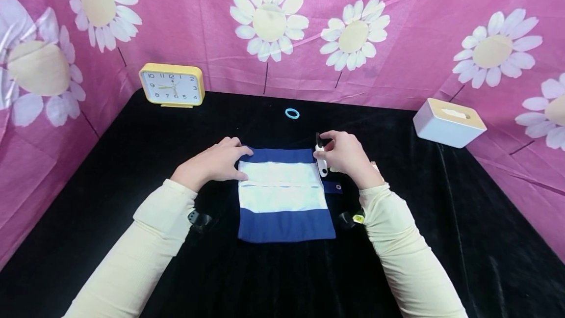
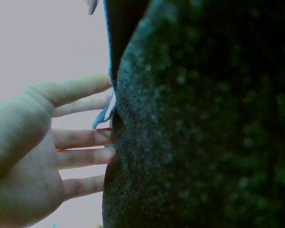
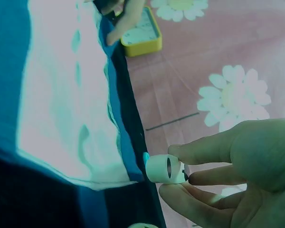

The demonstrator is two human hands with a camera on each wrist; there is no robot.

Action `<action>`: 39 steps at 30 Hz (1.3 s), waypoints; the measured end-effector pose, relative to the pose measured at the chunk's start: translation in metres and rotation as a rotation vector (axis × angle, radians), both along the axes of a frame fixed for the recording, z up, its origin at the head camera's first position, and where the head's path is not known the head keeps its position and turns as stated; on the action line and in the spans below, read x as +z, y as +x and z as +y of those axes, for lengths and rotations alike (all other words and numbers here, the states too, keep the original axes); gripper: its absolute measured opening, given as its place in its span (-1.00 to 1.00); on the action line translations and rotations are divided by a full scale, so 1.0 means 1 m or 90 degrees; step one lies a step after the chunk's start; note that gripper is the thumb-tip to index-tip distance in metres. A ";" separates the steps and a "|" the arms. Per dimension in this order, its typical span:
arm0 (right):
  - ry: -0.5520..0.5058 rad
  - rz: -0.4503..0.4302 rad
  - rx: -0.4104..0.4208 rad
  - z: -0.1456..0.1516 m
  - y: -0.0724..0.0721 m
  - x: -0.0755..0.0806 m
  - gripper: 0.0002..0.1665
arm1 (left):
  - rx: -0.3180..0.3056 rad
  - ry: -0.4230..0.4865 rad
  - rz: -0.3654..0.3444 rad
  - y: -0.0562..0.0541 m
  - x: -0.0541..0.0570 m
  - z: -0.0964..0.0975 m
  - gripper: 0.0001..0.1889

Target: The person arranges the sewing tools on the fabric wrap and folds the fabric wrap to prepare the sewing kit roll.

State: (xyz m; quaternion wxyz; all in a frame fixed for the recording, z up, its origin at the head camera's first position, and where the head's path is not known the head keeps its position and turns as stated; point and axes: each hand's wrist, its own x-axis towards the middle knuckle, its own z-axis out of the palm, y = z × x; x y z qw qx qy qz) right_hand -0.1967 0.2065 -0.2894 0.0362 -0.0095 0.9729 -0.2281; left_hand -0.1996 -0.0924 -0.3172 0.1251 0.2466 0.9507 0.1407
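Right hand pinches a white tool beside the cloth's far right corner.
Head view: from this grip, the tool extends toward the worktop's near edge. Left wrist view: left hand's palm, hidden from head, and spread fingers. Right wrist view: fingertips on the tool's two sides.

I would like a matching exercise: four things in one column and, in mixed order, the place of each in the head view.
1. blue-and-white cloth
2. white tool with a black end
3. clock
4. tissue box

A. back right
B. in the fingers of the right hand
C. back left
D. flat in the middle

Pairs: 1-D, 2-B, 3-C, 4-A
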 end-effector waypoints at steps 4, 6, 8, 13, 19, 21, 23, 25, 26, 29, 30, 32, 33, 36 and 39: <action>0.012 0.005 0.000 -0.006 0.001 -0.005 -0.36 | 0.001 -0.003 0.000 0.001 0.000 0.001 -0.35; 0.015 0.011 0.005 -0.008 0.001 -0.008 -0.36 | 0.002 -0.004 0.001 0.001 0.000 0.001 -0.35; 0.014 0.018 0.011 -0.010 0.001 -0.012 -0.36 | 0.003 -0.006 0.003 0.000 0.000 0.001 -0.35; 0.020 0.024 0.010 -0.014 0.000 -0.017 -0.36 | 0.005 -0.005 0.006 -0.001 -0.001 0.000 -0.34; 0.030 0.022 0.010 -0.016 -0.002 -0.023 -0.38 | 0.001 -0.008 0.003 0.000 0.000 0.002 -0.35; 0.032 0.025 0.011 -0.017 -0.002 -0.024 -0.39 | 0.002 -0.009 0.002 0.001 0.000 0.002 -0.35; 0.034 0.029 0.015 -0.017 -0.002 -0.026 -0.39 | 0.002 -0.008 0.003 0.002 0.000 0.001 -0.35; 0.036 0.032 0.018 -0.018 -0.002 -0.026 -0.40 | 0.004 -0.006 0.000 0.002 0.001 0.001 -0.35; 0.036 0.033 0.018 -0.018 -0.002 -0.027 -0.40 | 0.005 -0.006 -0.001 0.002 0.001 0.001 -0.35; 0.039 0.034 0.023 -0.019 -0.001 -0.026 -0.40 | 0.005 -0.006 0.000 0.002 0.001 0.001 -0.36; 0.039 0.036 0.024 -0.019 -0.001 -0.026 -0.40 | 0.004 -0.006 0.001 0.002 0.001 0.001 -0.36; 0.041 0.036 0.025 -0.019 -0.001 -0.025 -0.40 | 0.002 -0.007 0.004 0.002 0.001 0.001 -0.36; 0.041 0.035 0.025 -0.019 -0.001 -0.025 -0.40 | 0.002 -0.008 0.004 0.002 0.001 0.001 -0.36; 0.040 0.029 0.025 -0.018 -0.001 -0.025 -0.40 | 0.000 -0.008 0.003 0.002 0.001 0.002 -0.36; 0.038 0.022 0.026 -0.018 0.000 -0.024 -0.39 | 0.001 -0.008 0.001 0.002 0.001 0.002 -0.36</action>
